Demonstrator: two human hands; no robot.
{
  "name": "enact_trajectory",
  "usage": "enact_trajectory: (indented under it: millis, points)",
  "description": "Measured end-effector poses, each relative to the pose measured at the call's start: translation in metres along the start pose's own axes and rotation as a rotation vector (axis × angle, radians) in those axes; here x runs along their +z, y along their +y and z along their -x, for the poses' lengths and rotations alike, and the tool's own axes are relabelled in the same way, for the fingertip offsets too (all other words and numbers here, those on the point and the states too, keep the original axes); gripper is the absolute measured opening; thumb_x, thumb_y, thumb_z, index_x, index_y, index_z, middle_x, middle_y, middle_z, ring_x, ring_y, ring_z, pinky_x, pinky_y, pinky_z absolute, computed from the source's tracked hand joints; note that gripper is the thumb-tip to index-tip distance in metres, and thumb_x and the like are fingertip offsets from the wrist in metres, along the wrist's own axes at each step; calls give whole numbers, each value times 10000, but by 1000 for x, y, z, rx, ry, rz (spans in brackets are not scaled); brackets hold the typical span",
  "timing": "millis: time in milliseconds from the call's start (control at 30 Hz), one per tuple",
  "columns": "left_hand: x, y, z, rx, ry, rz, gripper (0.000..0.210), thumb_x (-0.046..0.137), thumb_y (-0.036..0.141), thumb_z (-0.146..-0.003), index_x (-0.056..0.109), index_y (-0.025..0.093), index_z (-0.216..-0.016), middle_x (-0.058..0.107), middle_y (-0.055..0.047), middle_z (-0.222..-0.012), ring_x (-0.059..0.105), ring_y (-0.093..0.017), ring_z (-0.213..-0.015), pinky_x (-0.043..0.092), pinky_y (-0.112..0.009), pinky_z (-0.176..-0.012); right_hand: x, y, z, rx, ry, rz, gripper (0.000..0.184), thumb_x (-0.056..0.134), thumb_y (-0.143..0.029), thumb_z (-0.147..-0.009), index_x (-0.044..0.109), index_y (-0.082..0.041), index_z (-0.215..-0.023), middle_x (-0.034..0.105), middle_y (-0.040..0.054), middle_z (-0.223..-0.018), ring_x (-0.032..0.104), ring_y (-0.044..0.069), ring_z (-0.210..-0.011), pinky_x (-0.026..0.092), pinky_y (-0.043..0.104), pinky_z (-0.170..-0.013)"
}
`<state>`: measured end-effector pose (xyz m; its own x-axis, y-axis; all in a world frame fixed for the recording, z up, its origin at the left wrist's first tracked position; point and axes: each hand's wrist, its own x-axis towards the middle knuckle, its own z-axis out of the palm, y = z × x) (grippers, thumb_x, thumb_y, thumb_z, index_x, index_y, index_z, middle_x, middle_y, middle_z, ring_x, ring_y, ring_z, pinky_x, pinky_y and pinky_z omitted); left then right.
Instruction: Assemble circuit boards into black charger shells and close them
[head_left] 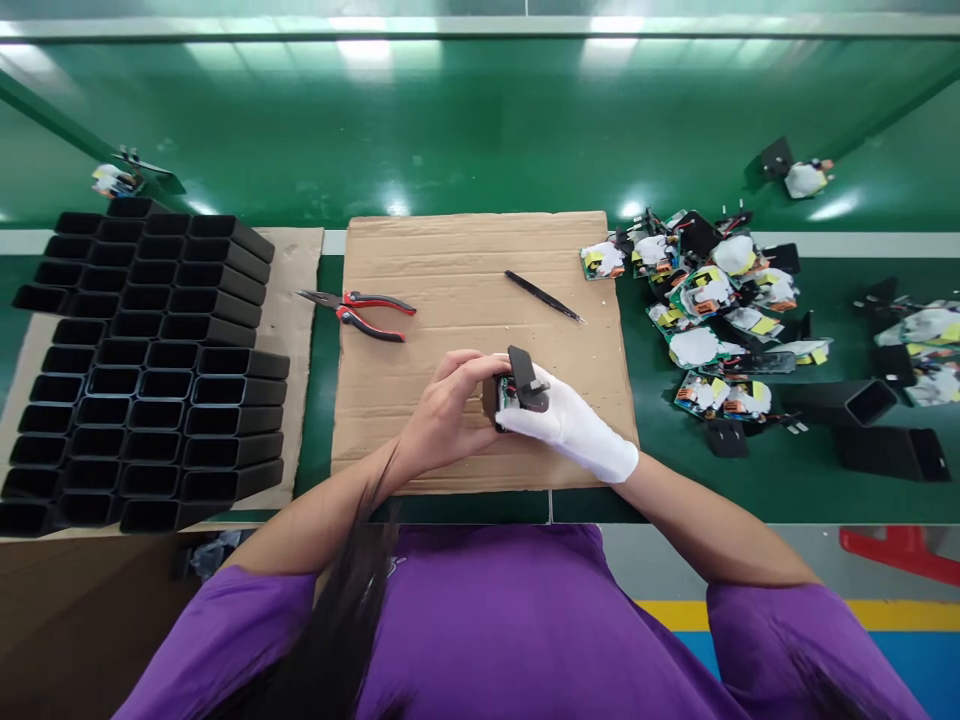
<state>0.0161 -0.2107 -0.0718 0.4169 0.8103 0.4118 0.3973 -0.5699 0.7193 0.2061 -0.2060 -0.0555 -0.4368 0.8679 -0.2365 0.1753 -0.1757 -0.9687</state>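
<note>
Near the centre of the frame, a black casing is held by both hands above a cardboard sheet laid on the green bench. Its left side is clasped by the bare left hand, whose grip is closed around it; its right side is clamped in the grip of the white-gloved right hand, though the exact contact of the covered fingers cannot be told. At the casing's mouth, part of a circuit board can be seen, and a black plate is tilted up beside the glove. Above the hands, a slim black tool is laid slantwise on the cardboard, and red-handled pliers are rested across its left edge. The left of the frame is filled by stacked black tubes, their openings turned towards the viewer. At the right, circuit boards with white and yellow parts are heaped, and below them two loose tubes are laid on their sides.
</note>
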Motion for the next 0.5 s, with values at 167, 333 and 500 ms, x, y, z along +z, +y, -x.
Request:
enact_trajectory:
  millis: [167, 333, 500]
  points:
    - [-8, -8, -3, -269, -178, 477, 519, 645, 447, -886, 542, 265, -1361, 436, -137, -1546, 504, -291, -1372, 574, -371, -953, 1, 6, -4, -40, 76, -45, 606, 715, -454, -747, 555, -174, -1260, 689, 86, -1169, 656, 242, -1048, 526, 413, -956]
    - [-1, -12, -6, -455, -165, 691, 506, 634, 526, -881, 595, 208, -1272, 698, -129, -1228, 697, -246, -1100, 604, -325, -854, 8, 11, -3, -73, 92, 28, 610, 712, -436, -762, 555, -183, -1294, 724, 55, -1062, 683, 209, -934, 554, 367, -870]
    - [1, -11, -8, -480, -166, 746, 518, 708, 495, -829, 604, 199, -1241, 715, -126, -1172, 710, -240, -1055, 607, -315, -831, 8, 12, -4, -118, 109, 87, 545, 669, -458, -809, 576, -180, -1268, 728, 57, -1058, 683, 220, -958, 553, 370, -878]
